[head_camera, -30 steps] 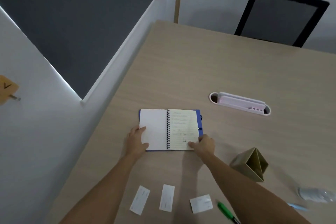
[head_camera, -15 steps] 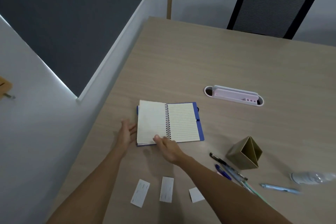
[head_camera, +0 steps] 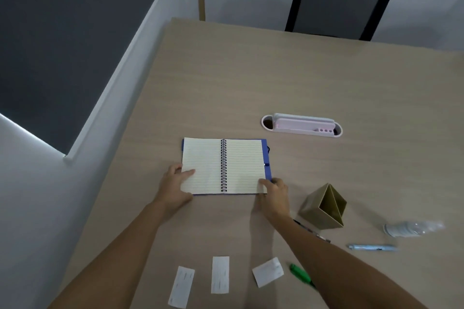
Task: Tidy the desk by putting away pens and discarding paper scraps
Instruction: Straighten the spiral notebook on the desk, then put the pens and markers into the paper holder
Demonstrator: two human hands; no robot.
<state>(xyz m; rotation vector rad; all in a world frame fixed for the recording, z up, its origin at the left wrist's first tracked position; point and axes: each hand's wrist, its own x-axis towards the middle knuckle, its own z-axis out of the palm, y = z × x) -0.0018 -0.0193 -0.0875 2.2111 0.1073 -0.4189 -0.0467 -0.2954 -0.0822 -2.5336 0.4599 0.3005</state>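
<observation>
A blue spiral notebook (head_camera: 241,165) lies open on the desk, both pages blank and lined. My left hand (head_camera: 175,187) rests on its lower left corner with the thumb on the page. My right hand (head_camera: 275,193) pinches the lower right corner of the right page. Three white paper scraps (head_camera: 220,274) lie in a row near the desk's front edge. A green pen (head_camera: 300,276), a light blue pen (head_camera: 371,247) and a dark pen (head_camera: 313,232) lie at the right, partly behind my right forearm. An olive pen holder (head_camera: 324,207) lies tipped beside them.
A white and pink cable-port tray (head_camera: 301,125) sits in the desk beyond the notebook. A clear plastic bottle (head_camera: 411,228) lies on its side at the right. A black mesh chair (head_camera: 341,2) stands behind the far edge. A wall runs along the desk's left side.
A written page was turned over to the left, so blank lined pages now show. My right hand went back to the lower right corner and my left hand came onto the left page.
</observation>
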